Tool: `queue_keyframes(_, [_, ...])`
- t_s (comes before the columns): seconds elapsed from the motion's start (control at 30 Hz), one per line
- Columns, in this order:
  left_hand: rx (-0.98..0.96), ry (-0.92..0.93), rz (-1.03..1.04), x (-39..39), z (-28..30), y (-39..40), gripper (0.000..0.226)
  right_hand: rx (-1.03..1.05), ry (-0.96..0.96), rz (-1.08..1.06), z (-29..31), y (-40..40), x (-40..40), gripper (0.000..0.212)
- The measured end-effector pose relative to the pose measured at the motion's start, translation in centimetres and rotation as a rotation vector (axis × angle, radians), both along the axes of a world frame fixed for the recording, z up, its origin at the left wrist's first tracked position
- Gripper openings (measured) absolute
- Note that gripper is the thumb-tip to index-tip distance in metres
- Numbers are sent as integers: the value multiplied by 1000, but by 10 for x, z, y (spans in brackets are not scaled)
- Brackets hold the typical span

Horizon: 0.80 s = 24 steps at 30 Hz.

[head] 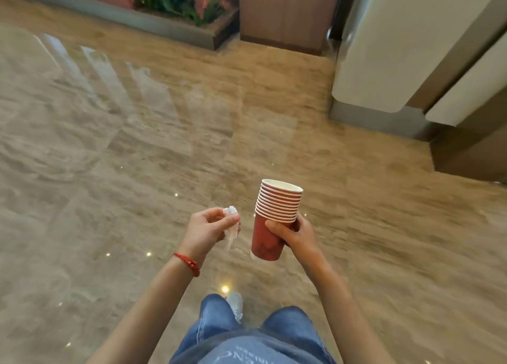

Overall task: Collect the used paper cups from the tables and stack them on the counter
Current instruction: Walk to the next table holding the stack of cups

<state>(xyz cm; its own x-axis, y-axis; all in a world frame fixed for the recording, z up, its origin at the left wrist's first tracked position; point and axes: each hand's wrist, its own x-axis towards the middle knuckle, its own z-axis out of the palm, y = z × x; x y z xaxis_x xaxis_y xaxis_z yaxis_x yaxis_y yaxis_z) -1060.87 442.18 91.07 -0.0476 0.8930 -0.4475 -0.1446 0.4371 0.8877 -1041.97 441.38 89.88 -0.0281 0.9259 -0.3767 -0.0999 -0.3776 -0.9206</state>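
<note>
At lower centre of the frame, our right hand (297,236) wraps its grip around the nested stack of red paper cups (275,221), kept upright for carrying; our left hand (207,230) pinches a crumpled white tissue (231,226).

1. Both forearms are bare from elbow to wrist, with no sleeve showing on either one.
2. The left wrist carries a thin red cord bracelet (187,263), knotted or beaded in several small lumps along its length.
3. The right wrist has nothing on it, and neither of the hands wears a ring or a glove.
4. The legs are in blue denim jeans (216,317), mid-wash, with a stitched seam running down the left leg.
5. A grey-blue top (247,348) covers the torso at the bottom edge, printed with pale lettering that reads upside down from here and is too blurred to make out.
</note>
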Motion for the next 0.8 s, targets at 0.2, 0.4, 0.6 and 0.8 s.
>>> queue_keyframes(0.2, [-17,-3,-145,-6,7,76,6,-18,26,-183,7,47,0,36])
queue_keyframes(0.4, [-22,7,-209,12,0,164,8,-19,25,-269,-3,118,14,28])
queue_keyframes(0.6, [-17,27,-235,36,-8,276,9,-9,16,-264,-2,226,38,28])
queue_keyframes(0.8, [-37,18,-215,71,-3,397,7,-11,16,-232,4,351,70,30])
